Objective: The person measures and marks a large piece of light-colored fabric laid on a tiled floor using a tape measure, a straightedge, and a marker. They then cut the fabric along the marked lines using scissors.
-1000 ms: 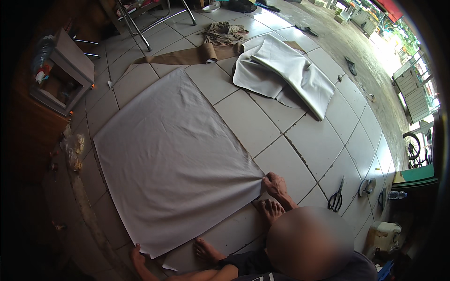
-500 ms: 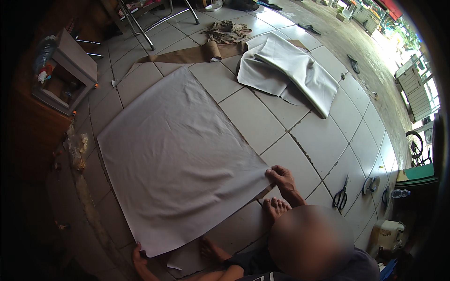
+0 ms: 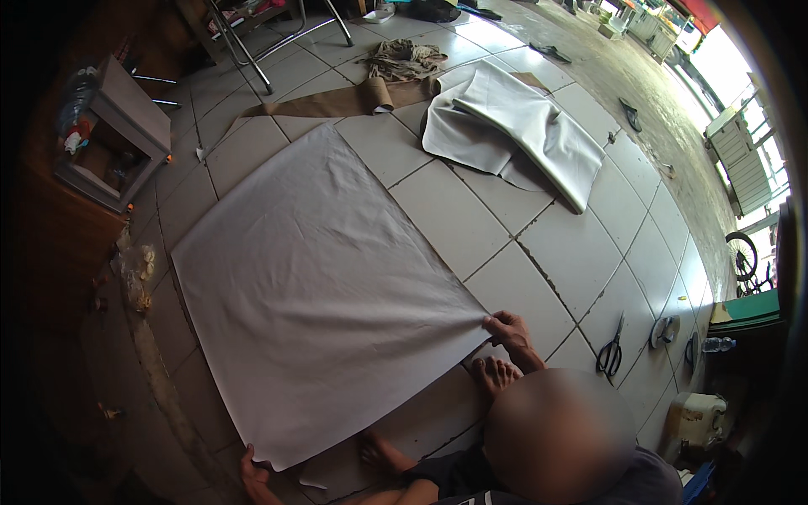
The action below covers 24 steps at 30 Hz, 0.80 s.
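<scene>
Neither my left hand nor my right hand shows. Below me another person (image 3: 581, 475), head blurred, sits barefoot on the floor at the lower right. This person's right hand (image 3: 510, 330) pinches the right corner of a large pale grey sheet (image 3: 303, 278), with creases fanning out from the grip. Their left hand (image 3: 252, 470) is at the sheet's lower left corner. The sheet lies spread over the white tiles. A folded pale sheet (image 3: 522, 126) lies beyond it, beside a long brown strip (image 3: 328, 101). Black scissors (image 3: 610, 353) lie right of the person's foot (image 3: 497, 374).
A small cabinet (image 3: 139, 105) and metal-legged furniture (image 3: 303, 34) stand at upper left. A rag (image 3: 400, 59), sandals (image 3: 631, 116), a round metal object (image 3: 663, 335), a jerrycan (image 3: 694, 425) and a plastic bag (image 3: 135, 269) lie around. A bicycle wheel (image 3: 741, 257) shows outside at right.
The other person's right hand has shifted slightly right with the sheet's corner. The creases there relaxed half a second ago and are sharper again now. The left hand stays at its corner.
</scene>
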Each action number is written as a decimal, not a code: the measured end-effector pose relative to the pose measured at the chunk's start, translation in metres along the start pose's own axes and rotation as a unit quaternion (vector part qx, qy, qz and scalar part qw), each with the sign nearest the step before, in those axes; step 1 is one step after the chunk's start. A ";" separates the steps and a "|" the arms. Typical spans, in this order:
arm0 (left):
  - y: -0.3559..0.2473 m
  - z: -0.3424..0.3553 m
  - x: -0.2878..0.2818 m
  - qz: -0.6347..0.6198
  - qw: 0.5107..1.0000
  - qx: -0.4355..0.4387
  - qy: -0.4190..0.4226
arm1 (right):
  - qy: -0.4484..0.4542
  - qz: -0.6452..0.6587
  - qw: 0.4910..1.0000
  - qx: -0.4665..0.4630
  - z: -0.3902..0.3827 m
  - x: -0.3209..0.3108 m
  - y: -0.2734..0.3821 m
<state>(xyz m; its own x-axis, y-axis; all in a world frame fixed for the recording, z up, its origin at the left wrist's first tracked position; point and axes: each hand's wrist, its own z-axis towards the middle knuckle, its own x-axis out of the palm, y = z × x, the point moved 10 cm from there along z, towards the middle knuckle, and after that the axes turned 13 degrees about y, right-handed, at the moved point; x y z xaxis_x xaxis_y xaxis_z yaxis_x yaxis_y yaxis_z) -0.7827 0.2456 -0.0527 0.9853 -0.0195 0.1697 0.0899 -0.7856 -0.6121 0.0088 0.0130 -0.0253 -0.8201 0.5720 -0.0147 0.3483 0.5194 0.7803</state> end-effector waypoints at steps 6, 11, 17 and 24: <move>0.003 -0.002 0.000 -0.001 1.000 0.001 -0.019 | -0.020 -0.010 1.000 -0.002 0.000 -0.006 -0.009; 0.005 -0.003 -0.014 0.052 0.995 -0.031 -0.077 | -0.102 -0.210 0.972 -0.003 0.000 -0.013 -0.004; -0.016 -0.003 -0.010 0.207 0.960 0.058 -0.177 | -0.145 -0.407 0.895 -0.113 -0.017 0.015 0.059; 0.001 0.009 0.017 0.251 0.954 0.125 -0.109 | 0.045 -0.590 0.744 -0.311 0.035 0.157 0.109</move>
<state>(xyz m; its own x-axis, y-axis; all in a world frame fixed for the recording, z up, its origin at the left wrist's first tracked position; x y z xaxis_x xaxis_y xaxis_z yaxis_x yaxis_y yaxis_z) -0.7646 0.2503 -0.0575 0.9173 -0.2045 -0.3417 -0.3970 -0.5388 -0.7431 -0.0661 0.1817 0.0352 -0.4254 -0.1079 -0.8986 -0.8922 0.2162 0.3964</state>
